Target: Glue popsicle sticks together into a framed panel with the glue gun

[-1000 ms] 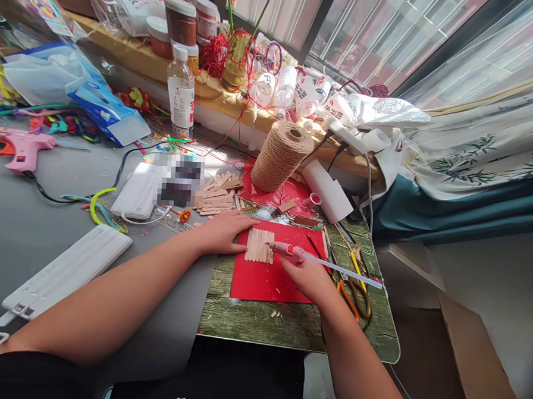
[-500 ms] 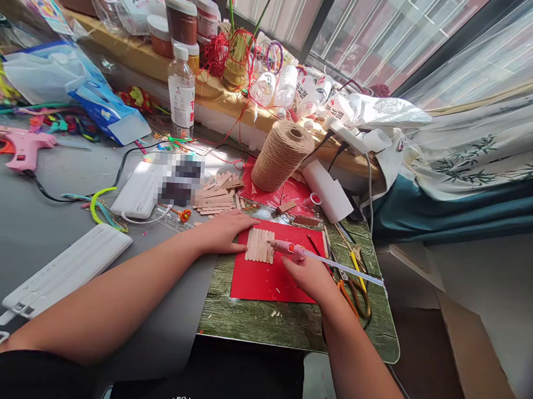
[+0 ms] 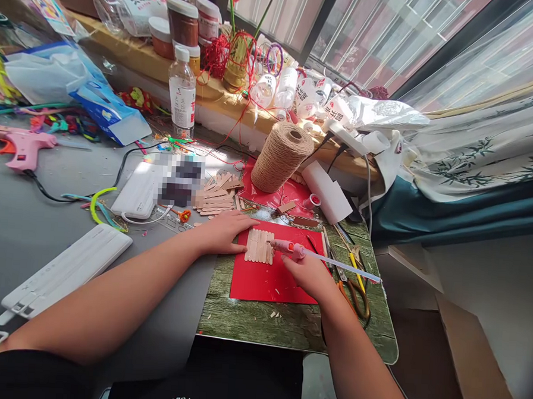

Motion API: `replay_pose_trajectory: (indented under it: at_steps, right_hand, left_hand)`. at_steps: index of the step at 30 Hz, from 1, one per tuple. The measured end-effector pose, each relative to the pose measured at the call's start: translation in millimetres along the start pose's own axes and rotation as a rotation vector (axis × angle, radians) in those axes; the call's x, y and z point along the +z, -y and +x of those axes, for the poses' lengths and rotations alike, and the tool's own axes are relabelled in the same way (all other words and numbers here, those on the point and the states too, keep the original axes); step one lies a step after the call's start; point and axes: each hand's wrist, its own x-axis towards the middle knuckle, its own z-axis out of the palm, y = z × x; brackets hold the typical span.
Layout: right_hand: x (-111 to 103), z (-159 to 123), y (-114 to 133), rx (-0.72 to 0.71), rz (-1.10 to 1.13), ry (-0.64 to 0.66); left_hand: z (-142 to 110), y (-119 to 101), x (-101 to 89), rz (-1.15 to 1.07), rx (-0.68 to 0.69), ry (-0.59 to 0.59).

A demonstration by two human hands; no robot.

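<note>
A pink hot glue gun with a long clear glue stick out of its back is in my right hand, fingers wrapped round the grip. Its nozzle is over the right edge of a small panel of wooden craft sticks laid side by side on a red sheet. Stretched flat at the panel's left side lies my left hand, fingers extended along its top and the thumb at its left edge.
Loose craft sticks are piled behind my left hand. A twine spool stands beyond the red sheet. Scissors lie right of my right hand. Another pink glue gun and a white power bank are on the left.
The glue gun's nozzle has shifted very slightly to the right over the panel's edge. My left hand stays in place.
</note>
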Motion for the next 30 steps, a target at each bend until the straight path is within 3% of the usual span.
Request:
replay_pose_trajectory:
  at_steps: [30]
  right_hand:
    - [2, 12, -9, 0.043, 0.047, -0.057]
  left_hand:
    - [-1, 2, 1.9, -0.014, 0.007, -0.023]
